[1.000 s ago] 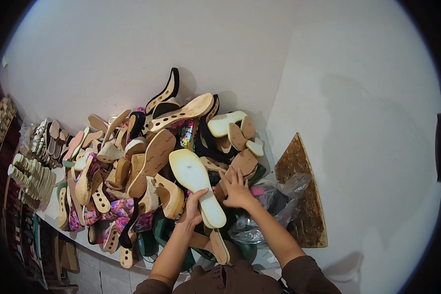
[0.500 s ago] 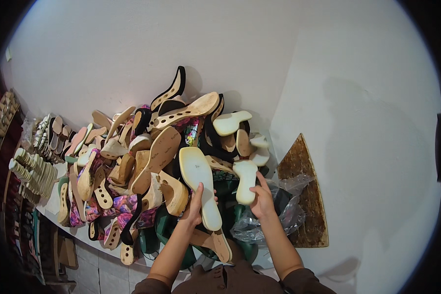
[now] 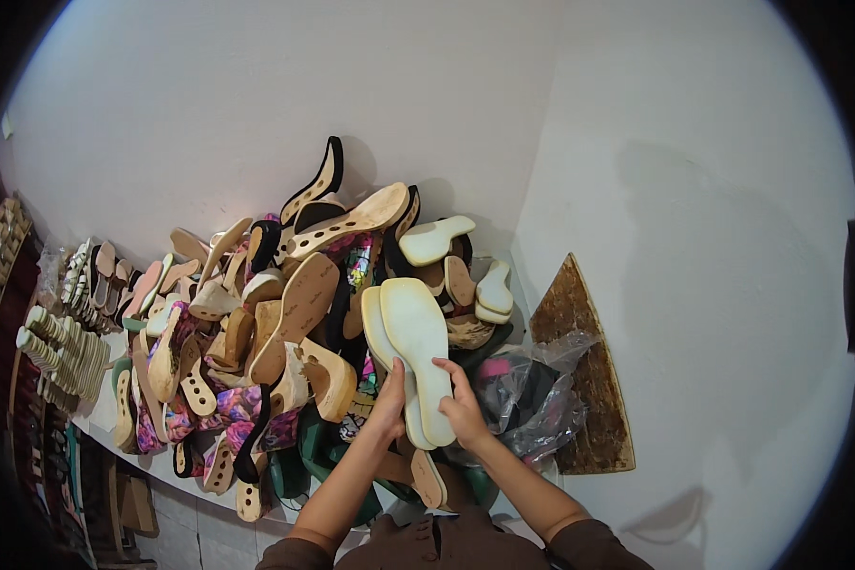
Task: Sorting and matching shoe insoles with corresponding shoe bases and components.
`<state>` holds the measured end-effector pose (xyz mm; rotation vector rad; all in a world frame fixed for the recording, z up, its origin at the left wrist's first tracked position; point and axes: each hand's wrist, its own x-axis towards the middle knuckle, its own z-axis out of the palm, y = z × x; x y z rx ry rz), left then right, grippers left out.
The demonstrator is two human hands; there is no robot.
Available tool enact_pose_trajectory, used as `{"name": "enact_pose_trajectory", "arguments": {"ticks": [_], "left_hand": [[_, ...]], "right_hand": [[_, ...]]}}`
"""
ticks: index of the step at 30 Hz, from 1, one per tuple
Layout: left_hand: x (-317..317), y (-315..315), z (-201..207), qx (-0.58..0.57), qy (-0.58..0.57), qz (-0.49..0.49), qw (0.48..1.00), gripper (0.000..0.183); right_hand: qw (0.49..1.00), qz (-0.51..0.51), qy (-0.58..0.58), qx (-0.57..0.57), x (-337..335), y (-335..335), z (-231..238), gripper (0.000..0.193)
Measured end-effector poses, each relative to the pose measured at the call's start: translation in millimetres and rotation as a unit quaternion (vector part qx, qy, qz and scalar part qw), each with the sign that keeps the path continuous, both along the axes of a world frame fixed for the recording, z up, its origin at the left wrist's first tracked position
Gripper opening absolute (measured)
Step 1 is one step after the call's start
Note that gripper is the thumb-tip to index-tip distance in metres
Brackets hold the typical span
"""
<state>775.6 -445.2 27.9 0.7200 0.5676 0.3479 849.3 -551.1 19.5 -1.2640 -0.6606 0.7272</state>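
Observation:
Two white shoe soles with yellowish edges are held up in front of me, one partly overlapping the other. My left hand grips the left sole by its edge, thumb on top. My right hand is closed on the right sole, which lies over the left one; its thumb and fingers press along the narrow part. Beneath and behind them spreads a heap of wooden, wedge and floral-covered soles. A tan sole leans in the heap, and another white sole rests near the top.
More white soles lie at the heap's right. A clear plastic bag with dark contents sits beside a stained brown board against the wall. At the far left are stacked pale soles and a shelf.
My right hand has moved left with a white sole and now holds it over the sole in my left hand. Before, the two were apart.

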Motion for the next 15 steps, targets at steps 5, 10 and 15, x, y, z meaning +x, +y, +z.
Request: {"name": "enact_pose_trajectory", "arguments": {"ticks": [5, 10, 15], "left_hand": [[-11, 6, -11, -0.034, -0.033, -0.01, 0.999, 0.055], [-16, 12, -6, -0.03, -0.053, 0.003, 0.998, 0.047], [-6, 15, 4, -0.013, -0.01, -0.013, 1.0, 0.039]], "right_hand": [[0.951, -0.009, -0.302, -0.066, -16, 12, 7, 0.07], [0.924, 0.007, -0.382, -0.009, -10, 24, 13, 0.068], [0.861, -0.197, -0.436, -0.172, 120, 47, 14, 0.057]]}}
